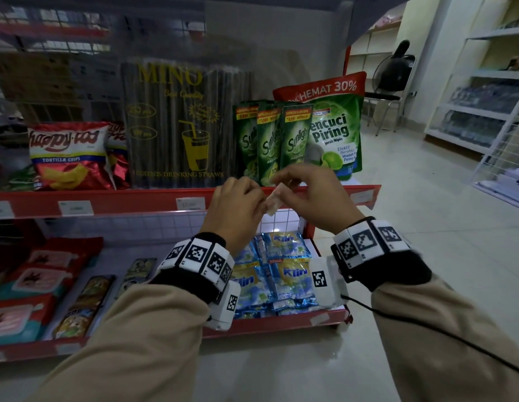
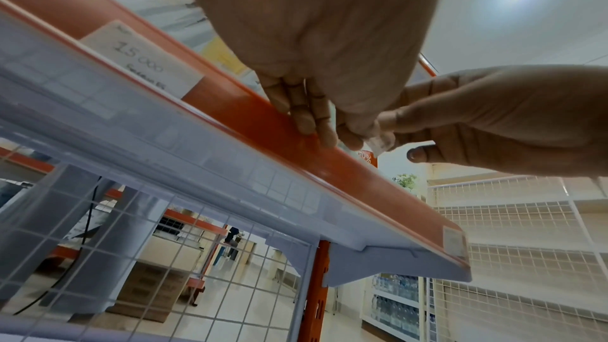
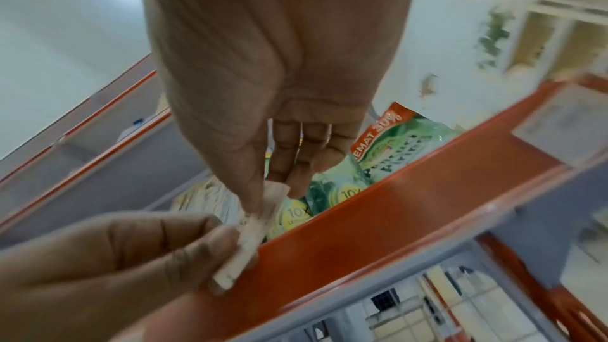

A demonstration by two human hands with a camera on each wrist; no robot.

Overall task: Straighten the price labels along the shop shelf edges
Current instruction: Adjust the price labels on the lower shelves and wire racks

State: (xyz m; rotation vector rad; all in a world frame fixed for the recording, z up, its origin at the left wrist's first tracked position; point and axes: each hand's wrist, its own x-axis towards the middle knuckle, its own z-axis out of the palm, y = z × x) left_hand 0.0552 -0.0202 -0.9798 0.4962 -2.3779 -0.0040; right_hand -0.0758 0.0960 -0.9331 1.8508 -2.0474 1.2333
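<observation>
**Both hands pinch a loose price label in front of the red shelf edge**

Readable print fills the upper shelf in the head view. At left stands a red "Happy Tos" bag (image 1: 69, 155) marked "TORTILLA CHIPS". Beside it, a tall dark pack (image 1: 182, 123) carries "MINO" and "DRINKING STRAWS" in yellow, with a drawn cup. Right of that, three green "Sunlight" sachets (image 1: 269, 140) overlap, and a larger green pouch (image 1: 333, 123) reads "HEMAT 30%" and "Pencuci Piring", partly hidden. On the lower shelf lie glossy blue "Klin" sachets (image 1: 284, 274).

The shelf edge (image 1: 136, 201) is a smooth red strip running across the middle of the frame. A flat white label (image 2: 141, 59) seated in it reads "15 000" in handwriting in the left wrist view; further white labels sit along the strip, their writing too blurred to read.

The price label (image 1: 273, 200) being handled is a small, pale, stiff-looking slip, off the strip and held just in front of it at centre frame. Its long axis is tilted, running from upper right down to lower left in the head view. Any print on it cannot be read.

The left hand (image 1: 238, 207) pinches the lower end between thumb and fingertips; in the right wrist view that grip shows at lower left. The right hand (image 1: 307, 192) pinches the upper end between thumb and forefinger, its other fingers loosely extended.
</observation>
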